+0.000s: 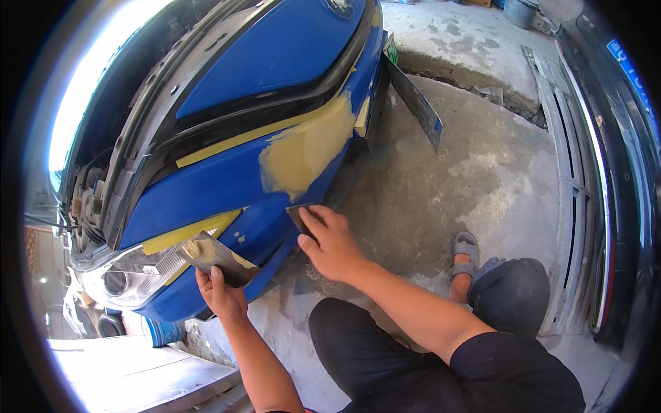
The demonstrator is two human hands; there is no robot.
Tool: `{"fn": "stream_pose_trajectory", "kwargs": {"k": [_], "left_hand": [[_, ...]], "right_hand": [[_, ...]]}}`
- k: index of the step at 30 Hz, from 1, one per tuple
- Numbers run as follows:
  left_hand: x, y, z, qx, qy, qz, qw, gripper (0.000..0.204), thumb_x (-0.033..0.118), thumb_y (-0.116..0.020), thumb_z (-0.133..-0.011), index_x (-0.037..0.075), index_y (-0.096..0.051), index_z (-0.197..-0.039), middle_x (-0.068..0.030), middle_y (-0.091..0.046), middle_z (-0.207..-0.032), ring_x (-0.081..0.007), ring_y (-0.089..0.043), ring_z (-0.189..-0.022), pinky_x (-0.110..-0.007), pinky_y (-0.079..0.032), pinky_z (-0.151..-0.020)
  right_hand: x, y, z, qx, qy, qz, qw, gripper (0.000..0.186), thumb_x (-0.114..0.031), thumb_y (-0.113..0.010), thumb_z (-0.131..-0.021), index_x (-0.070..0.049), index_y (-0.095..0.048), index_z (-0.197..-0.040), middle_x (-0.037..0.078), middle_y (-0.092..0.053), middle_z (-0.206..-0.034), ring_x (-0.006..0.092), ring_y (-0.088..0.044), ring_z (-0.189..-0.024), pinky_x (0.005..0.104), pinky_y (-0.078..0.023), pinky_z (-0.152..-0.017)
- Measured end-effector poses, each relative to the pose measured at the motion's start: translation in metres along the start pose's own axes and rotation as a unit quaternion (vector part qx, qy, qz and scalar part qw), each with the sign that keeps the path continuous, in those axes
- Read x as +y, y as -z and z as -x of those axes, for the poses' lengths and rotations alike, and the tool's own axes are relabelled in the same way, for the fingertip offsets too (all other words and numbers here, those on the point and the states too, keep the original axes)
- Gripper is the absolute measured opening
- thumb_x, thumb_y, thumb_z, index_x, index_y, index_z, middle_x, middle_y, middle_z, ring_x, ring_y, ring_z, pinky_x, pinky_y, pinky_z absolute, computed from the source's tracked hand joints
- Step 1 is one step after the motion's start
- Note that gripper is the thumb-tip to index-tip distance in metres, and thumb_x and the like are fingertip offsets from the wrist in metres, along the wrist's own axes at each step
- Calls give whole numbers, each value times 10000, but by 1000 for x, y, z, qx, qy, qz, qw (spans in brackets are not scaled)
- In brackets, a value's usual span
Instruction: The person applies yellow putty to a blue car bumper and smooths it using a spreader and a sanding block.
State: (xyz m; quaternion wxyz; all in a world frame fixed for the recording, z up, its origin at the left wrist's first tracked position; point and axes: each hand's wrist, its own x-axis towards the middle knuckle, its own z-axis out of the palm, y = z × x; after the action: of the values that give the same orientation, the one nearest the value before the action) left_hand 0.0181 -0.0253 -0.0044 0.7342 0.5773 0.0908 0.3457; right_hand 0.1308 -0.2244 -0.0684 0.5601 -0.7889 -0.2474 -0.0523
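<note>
My left hand (220, 292) grips a flat metal plate (231, 268) with pale yellow filler on it, held in front of the headlight (117, 279). My right hand (327, 244) holds a small dark spreader (297, 217) at the blue bumper (172, 206), just below a large patch of beige filler (303, 155); whether the spreader touches the surface, I cannot tell. Strips of yellow masking tape (162, 242) run beside the headlight and under the black trim (275, 103).
A long dark panel (413, 103) juts from the bumper over concrete flooring (468, 186). A raised step (461, 41) is behind, a metal channel (571, 206) and another dark car (620, 172) at right. My bent knees and sandalled foot are below; a blue bucket (162, 332) sits lower left.
</note>
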Motion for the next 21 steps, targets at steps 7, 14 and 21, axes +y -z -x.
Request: {"fn": "stream_pose_trajectory", "kwargs": {"k": [7, 14, 21], "left_hand": [[-1, 1, 1, 4, -5, -29, 1000, 440, 57, -514, -926, 5, -403, -1349, -106, -548, -1266, -198, -516, -1170, -334, -355, -1038], [-3, 0, -1, -1, -5, -17, 1000, 412, 40, -525, -921, -1, -426, -1319, -102, -554, -1252, -206, -535, -1139, -344, -385, -1019], [4, -5, 0, 2, -8, -32, 999, 428, 47, -515, -921, 2, -414, -1334, -101, -555, -1253, -192, -527, -1146, -334, -366, -1026]], "right_hand": [[-11, 18, -38, 9, -106, -57, 993, 528, -321, -501, -907, -10, -452, -1331, 217, -440, -1288, 425, -455, -1105, 459, -370, -989], [-40, -17, -14, 41, -64, 13, 997, 548, -254, -549, -903, 6, -405, -1363, 258, -385, -1314, 437, -416, -1118, 482, -365, -979], [-25, 5, -5, 30, -47, -3, 998, 505, -259, -548, -904, -4, -456, -1331, 209, -415, -1320, 411, -423, -1128, 464, -364, -985]]}}
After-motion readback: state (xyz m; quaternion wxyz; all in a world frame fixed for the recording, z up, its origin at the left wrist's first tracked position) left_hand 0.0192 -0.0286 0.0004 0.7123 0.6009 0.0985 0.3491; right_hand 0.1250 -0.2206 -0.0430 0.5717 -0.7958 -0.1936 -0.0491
